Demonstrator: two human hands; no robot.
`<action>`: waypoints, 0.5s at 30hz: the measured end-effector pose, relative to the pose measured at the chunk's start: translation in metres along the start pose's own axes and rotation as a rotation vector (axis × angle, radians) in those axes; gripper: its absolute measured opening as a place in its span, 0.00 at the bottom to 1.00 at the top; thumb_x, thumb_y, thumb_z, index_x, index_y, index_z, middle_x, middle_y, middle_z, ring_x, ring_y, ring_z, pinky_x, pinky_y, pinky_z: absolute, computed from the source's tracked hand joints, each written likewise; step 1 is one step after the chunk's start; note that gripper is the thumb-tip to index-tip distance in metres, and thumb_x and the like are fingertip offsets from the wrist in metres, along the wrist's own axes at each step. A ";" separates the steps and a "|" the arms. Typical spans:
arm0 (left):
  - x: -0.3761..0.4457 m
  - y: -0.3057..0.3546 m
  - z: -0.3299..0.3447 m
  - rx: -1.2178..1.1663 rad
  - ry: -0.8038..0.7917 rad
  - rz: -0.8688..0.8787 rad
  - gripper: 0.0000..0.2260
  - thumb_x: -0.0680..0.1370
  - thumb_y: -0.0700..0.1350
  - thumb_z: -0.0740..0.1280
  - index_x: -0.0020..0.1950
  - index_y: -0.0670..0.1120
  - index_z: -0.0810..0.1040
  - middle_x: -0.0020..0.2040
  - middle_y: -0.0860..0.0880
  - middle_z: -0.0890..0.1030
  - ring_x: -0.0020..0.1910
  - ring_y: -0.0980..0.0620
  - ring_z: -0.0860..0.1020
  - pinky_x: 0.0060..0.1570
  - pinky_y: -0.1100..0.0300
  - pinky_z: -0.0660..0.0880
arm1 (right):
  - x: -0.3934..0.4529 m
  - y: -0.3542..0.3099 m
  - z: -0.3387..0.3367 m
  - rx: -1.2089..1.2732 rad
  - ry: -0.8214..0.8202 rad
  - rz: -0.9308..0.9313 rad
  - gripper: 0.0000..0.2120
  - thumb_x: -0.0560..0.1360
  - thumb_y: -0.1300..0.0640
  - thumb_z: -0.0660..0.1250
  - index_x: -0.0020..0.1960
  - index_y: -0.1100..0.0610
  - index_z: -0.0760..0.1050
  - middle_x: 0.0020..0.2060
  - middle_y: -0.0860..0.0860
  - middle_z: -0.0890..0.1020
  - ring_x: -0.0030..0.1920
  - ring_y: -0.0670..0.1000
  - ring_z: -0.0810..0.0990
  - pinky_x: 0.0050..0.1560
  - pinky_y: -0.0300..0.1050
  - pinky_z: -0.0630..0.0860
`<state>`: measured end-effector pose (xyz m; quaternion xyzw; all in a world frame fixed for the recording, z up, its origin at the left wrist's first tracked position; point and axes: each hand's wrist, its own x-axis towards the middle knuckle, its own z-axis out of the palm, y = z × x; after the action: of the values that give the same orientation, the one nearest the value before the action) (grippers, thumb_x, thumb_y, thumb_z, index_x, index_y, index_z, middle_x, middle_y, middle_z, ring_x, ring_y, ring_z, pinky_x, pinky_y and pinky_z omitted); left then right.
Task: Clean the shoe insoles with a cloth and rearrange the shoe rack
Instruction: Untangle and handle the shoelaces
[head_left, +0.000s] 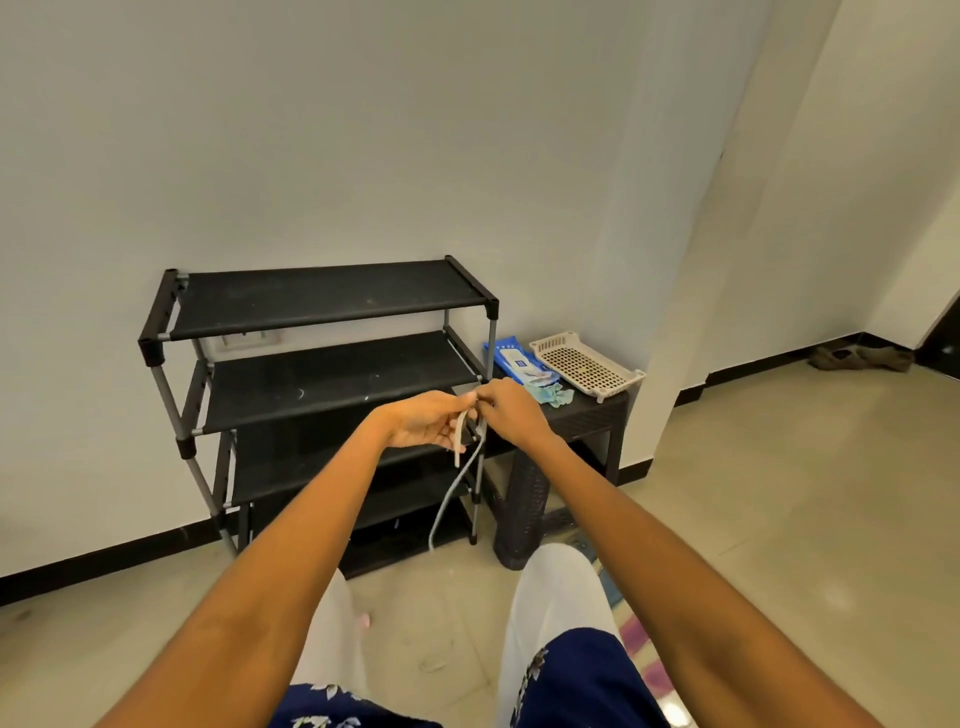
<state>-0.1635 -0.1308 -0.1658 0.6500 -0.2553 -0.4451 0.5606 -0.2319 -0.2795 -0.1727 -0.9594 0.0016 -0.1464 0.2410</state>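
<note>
Insoles (460, 434), thin and curved edge-on, hang pinched between our left hand (423, 420) and right hand (506, 410), fingers clenched on them. Behind, the black fabric-shelved shoe rack (322, 296) stands bare. A perforated plastic basket (584, 366) sits on the woven tabletop (597, 410).

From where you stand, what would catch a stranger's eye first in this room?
First, the two hands meeting mid-frame: the left hand and the right hand both pinch thin insoles, seen edge-on and hanging down. Behind them a black shoe rack stands against the wall with no shoes on the shelves in view. To its right, a dark side table carries a blue wipes pack, a crumpled cloth and a pale perforated tray.
</note>
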 end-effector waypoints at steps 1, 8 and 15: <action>0.001 0.000 0.002 0.020 0.006 -0.019 0.16 0.82 0.53 0.55 0.48 0.43 0.75 0.41 0.44 0.78 0.40 0.50 0.79 0.47 0.53 0.80 | -0.001 0.001 -0.001 0.009 0.023 -0.005 0.10 0.77 0.60 0.61 0.46 0.59 0.81 0.41 0.55 0.81 0.44 0.53 0.79 0.47 0.47 0.75; 0.003 0.004 0.012 -0.161 0.143 0.263 0.16 0.83 0.48 0.54 0.38 0.44 0.72 0.30 0.48 0.73 0.33 0.51 0.75 0.47 0.54 0.76 | -0.001 0.005 -0.008 0.187 0.093 0.015 0.10 0.79 0.58 0.62 0.54 0.58 0.81 0.42 0.51 0.79 0.43 0.46 0.75 0.44 0.37 0.68; 0.005 0.015 0.010 -0.238 0.149 0.295 0.12 0.82 0.42 0.57 0.63 0.41 0.73 0.29 0.47 0.73 0.29 0.53 0.76 0.39 0.57 0.79 | -0.004 0.000 -0.001 0.376 -0.032 0.174 0.13 0.80 0.58 0.57 0.40 0.58 0.75 0.32 0.48 0.76 0.33 0.43 0.72 0.35 0.37 0.66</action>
<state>-0.1671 -0.1439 -0.1529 0.5660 -0.2511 -0.3357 0.7098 -0.2363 -0.2796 -0.1725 -0.8960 0.0531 -0.1077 0.4275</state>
